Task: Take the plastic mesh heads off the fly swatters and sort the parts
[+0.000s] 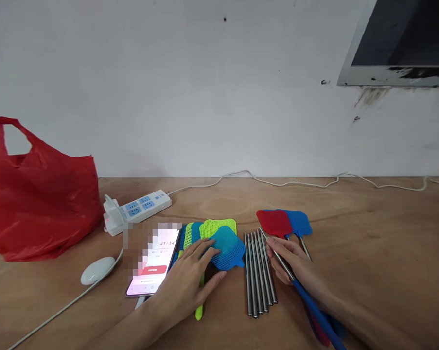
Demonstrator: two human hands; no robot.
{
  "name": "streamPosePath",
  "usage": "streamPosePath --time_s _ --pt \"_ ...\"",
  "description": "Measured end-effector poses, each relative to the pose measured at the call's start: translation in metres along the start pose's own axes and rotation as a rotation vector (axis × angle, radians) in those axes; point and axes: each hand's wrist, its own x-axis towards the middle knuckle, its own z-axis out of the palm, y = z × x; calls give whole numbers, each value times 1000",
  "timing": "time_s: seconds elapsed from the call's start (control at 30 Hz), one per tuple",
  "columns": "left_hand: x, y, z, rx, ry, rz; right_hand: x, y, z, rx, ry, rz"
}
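My left hand (pixel 190 265) rests its fingertips on the left edge of a blue mesh fly swatter head (pixel 227 248), thumb spread apart below it. Its short stem points right. Under and behind it are fanned yellow-green swatter heads (pixel 219 226) and other blue ones. My right hand (pixel 290 255) pinches a thin metal rod (pixel 283 264) with a blue handle (pixel 319 311), its tip pointing up and left. Between the hands lies a row of several loose metal rods (pixel 257 277). A red swatter head (pixel 275 222) and a blue swatter head (pixel 299 222) lie behind my right hand.
A lit phone (pixel 155 267) leans left of my left hand. Beyond it are a white power strip (pixel 142 209), a white mouse-like object (pixel 98 270) and a red plastic bag (pixel 40 204). A white cable (pixel 277 184) runs along the wall at the back of the wooden table (pixel 387 243).
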Motion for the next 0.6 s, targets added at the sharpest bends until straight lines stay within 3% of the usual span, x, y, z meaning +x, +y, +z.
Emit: streamPosePath --time_s 0.6 --pt "3 7 0 50 8 -11 0 0 1 -12 -13 -4"
